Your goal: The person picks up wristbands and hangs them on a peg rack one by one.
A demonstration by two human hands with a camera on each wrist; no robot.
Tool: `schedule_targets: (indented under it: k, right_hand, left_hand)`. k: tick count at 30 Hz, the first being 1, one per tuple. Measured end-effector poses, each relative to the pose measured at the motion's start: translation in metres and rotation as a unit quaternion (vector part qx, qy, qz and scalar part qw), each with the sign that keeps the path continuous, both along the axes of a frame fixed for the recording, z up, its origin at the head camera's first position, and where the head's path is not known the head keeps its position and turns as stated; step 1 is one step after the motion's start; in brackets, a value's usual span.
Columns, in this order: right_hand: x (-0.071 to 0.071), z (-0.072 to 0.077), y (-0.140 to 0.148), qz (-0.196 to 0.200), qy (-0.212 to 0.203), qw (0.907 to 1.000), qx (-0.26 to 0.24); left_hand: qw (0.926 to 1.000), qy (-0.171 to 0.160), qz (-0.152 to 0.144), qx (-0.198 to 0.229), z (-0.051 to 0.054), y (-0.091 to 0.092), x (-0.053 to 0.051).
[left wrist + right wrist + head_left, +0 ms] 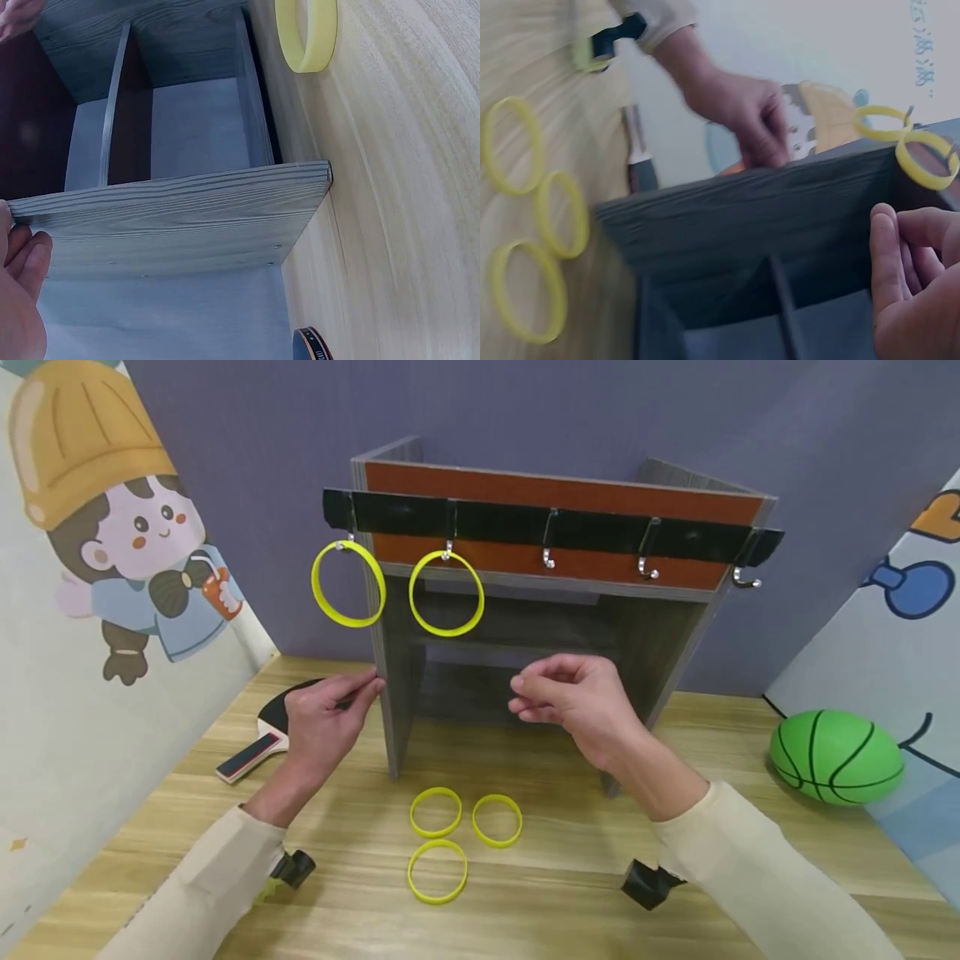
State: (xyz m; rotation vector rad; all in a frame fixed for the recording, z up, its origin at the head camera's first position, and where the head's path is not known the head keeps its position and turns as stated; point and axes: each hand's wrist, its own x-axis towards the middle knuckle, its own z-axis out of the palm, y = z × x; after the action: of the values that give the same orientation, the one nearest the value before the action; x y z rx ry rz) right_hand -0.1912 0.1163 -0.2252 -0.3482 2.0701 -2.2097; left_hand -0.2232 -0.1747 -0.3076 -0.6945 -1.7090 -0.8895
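My left hand pinches the front edge of the left side panel of a grey wood-grain shelf. In the head view my right hand hovers before the shelf's opening, fingers loosely curled and nothing visible between them. Above the hands, one yellow ring hangs from the leftmost hook and another ring from the second. Three more yellow rings, among them a front ring, lie flat on the table between the forearms. The right wrist view also shows a hanging ring beyond my right fingertips.
A black strip across the shelf's orange-brown front carries several silver hooks; the middle hook and those right of it bear no ring. A table tennis paddle lies left of the shelf. A green ball sits at right.
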Motion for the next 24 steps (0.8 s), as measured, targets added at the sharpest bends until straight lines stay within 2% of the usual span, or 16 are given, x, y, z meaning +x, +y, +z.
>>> schedule_targets:
  k: [4, 9, 16, 24]
  right_hand:
    - [0.003, -0.022, 0.012, 0.021, 0.005, 0.9988, 0.044]
    - [0.006, -0.05, 0.02, 0.047, 0.004, 0.9929, 0.109]
    - [0.01, -0.078, 0.026, 0.074, -0.005, 0.9866, 0.145]
    - [0.013, -0.111, 0.034, 0.098, -0.056, 0.9808, 0.159]
  left_hand:
    - [1.0, 0.001, 0.0, 0.003, 0.0, 0.001, -0.001]
    - [0.9999, -0.008, 0.001, 0.011, 0.0, 0.0, 0.0]
    - [0.9998, -0.011, 0.01, 0.009, 0.0, 0.0, 0.001]
    - [0.9999, -0.01, 0.009, 0.006, 0.0, 0.0, 0.0]
